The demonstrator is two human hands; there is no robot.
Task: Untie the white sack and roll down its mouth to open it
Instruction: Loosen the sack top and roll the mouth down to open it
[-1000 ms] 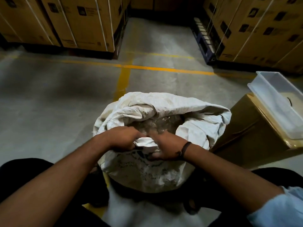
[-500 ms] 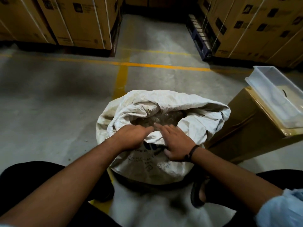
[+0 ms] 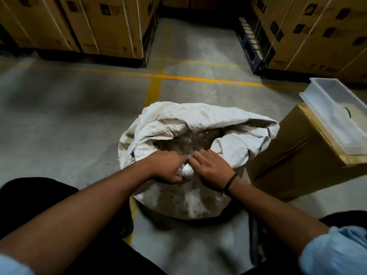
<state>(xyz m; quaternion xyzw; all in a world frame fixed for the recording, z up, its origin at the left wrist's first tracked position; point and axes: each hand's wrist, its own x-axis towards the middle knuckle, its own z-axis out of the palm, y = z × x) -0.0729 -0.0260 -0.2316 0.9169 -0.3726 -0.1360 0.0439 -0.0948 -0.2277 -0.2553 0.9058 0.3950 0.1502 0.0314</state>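
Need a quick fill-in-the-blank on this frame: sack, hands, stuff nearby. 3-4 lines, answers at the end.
1. The white sack stands on the concrete ____.
2. The left hand is closed on a fold of the sack's near ____.
3. The black band sits on the wrist of the ____ hand.
4. The clear plastic tub rests on top of a cardboard ____.

Answers: floor; rim; right; box

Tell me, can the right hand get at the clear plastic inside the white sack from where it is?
Probably yes. The right hand lies flat on the near rim of the white sack, whose mouth is open, and the clear plastic shows just beyond its fingertips with nothing between.
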